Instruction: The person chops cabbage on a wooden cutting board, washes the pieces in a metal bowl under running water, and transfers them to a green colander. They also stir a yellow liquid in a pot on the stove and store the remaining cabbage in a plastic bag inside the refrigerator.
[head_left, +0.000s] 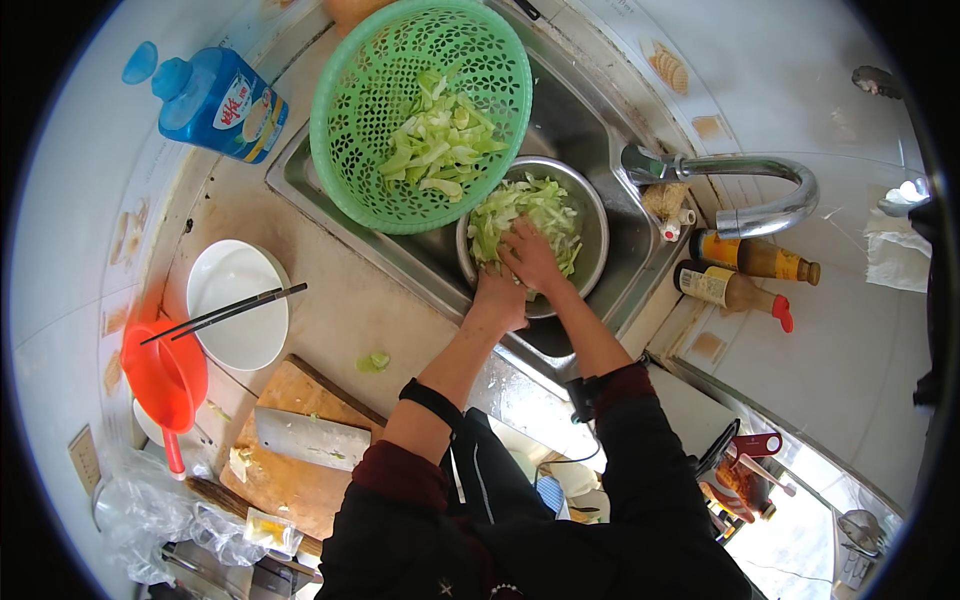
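Note:
Chopped cabbage leaves (529, 206) fill a round stainless steel bowl (598, 217) set inside the metal sink. My right hand (531, 253) presses into the cabbage, its fingertips partly among the leaves. My left hand (501, 296) is at the bowl's near left rim, with its fingers reaching inside beside the right hand. What either hand grasps is hidden. A green plastic colander (352, 142) rests across the sink's left side, partly overhanging the bowl. More cut cabbage (442, 142) lies in the bottom of the colander.
A chrome faucet (780, 169) curves at the right, near two sauce bottles (750, 259). Left are a blue detergent bottle (217, 101), a white bowl (236, 330) with black chopsticks (232, 309) across it, and a red ladle (165, 375). A cleaver (311, 436) lies on a wooden cutting board (292, 495).

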